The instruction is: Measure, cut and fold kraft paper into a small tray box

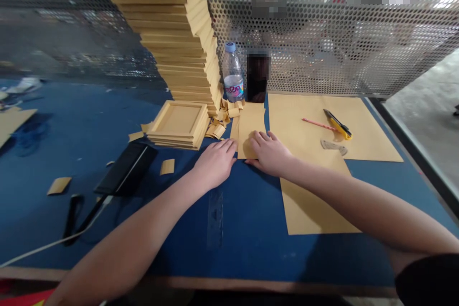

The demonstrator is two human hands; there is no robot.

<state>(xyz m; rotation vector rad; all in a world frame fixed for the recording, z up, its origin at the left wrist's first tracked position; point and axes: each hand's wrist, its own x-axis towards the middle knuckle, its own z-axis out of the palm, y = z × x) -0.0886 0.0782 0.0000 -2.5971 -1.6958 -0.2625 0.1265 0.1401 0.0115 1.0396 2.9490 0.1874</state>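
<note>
A folded piece of brown kraft paper (252,119) lies before me on the blue table, with a narrow flap along its left side. My right hand (269,154) rests on its near end, fingers stretched out and the palm down. At the flap's near end lies my left hand (217,160), fingers extended and pressed to the paper's left edge. Neither hand is wrapped round anything. Just left of the paper are several small curled paper scraps (216,130). A low stack of shallow brown frame-like trays (179,119) sits beyond my left hand.
A tall, leaning stack of brown trays (186,43) rises at the back, beside a water bottle (233,76) and a phone (257,76). Large paper sheets (373,129) hold a yellow cutter (339,125) and red pencil (317,124). A clear ruler (215,217) and black power bank (125,169) lie nearer.
</note>
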